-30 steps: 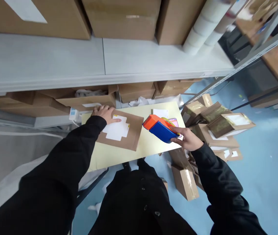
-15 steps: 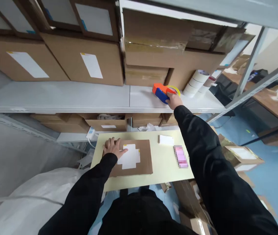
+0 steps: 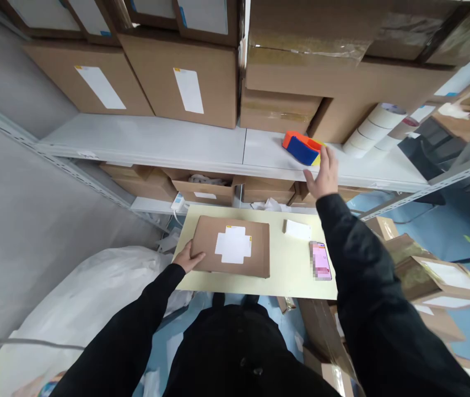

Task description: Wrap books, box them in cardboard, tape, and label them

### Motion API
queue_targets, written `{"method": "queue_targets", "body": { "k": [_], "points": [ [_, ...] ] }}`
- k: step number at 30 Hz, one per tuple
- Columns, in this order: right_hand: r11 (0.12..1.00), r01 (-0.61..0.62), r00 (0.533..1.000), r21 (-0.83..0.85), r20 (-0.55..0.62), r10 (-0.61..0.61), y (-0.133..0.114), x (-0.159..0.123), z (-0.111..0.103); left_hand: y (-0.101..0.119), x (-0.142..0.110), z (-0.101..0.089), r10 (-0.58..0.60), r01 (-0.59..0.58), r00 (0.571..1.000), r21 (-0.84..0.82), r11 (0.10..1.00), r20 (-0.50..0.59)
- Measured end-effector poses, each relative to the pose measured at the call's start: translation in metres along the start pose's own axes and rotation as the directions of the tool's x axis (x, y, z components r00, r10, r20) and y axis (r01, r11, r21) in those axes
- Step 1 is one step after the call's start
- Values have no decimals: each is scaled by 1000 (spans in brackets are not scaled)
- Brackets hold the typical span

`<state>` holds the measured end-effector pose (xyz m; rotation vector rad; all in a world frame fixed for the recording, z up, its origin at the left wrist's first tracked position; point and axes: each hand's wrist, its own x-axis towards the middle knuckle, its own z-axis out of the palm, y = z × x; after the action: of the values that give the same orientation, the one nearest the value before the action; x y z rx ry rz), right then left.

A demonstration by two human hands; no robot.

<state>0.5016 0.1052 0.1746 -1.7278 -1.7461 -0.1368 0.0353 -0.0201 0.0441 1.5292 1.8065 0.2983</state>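
A flat cardboard box (image 3: 205,237) with crossed white labels (image 3: 233,245) lies on the pale yellow table (image 3: 292,284). My left hand (image 3: 187,258) grips its left edge, thumb over the top and the other fingers partly hidden at the side. On the grey shelf above rests an orange and blue tape dispenser (image 3: 302,148), with a bit of yellow at its right end. Just in front and to the right of it is my right hand (image 3: 323,173), fingers apart and holding nothing.
A small white box (image 3: 297,229) and a phone with a pink screen (image 3: 321,261) lie on the table's right side. Rolls of tape (image 3: 373,129) are stacked on the shelf. Cartons (image 3: 193,91) fill the shelf's back, and more boxes (image 3: 445,281) crowd the floor at right.
My right hand has let go of the tape dispenser and drawn back toward me. My left hand has shifted from the box's top to its left edge. The view has swung left.
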Motion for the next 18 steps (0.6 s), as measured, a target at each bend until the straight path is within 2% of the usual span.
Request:
{"method": "queue_targets", "body": {
  "k": [2, 4, 5, 7, 9, 11, 13, 16, 18],
  "points": [
    [994, -21, 1000, 106, 24, 18, -10, -71, 8, -8, -7, 0, 12, -12, 1000, -49, 999, -6],
    [969, -96, 975, 228, 216, 46, -18, -152, 25, -18, -11, -2, 34, -38, 998, -66, 997, -57],
    [948, -179, 940, 263, 331, 86, -23, -191, 35, -22, -13, -3, 41, -47, 996, -75, 996, -83],
    [877, -382, 822, 291, 541, 179, -34, -260, 57, -31, -15, -5, 25, -37, 996, -143, 989, -85],
    [786, -536, 715, 307, 660, 231, -50, -308, 77, -38, -15, -3, -24, 27, 1000, -275, 961, 14],
    [704, -616, 677, 353, 694, 245, -69, -333, 91, -43, -16, 2, -20, 70, 991, -385, 920, 132],
    [607, -685, 663, 404, 691, 288, -88, -341, 100, -46, -17, 8, 24, 60, 982, -436, 898, 185],
    [453, -759, 637, 467, 678, 368, -106, -335, 103, -46, -19, 13, 78, -10, 986, -414, 910, 150],
    [411, -767, 636, 493, 666, 389, -108, -328, 100, -44, -20, 12, 116, -62, 986, -375, 925, 123]
  ]
}}
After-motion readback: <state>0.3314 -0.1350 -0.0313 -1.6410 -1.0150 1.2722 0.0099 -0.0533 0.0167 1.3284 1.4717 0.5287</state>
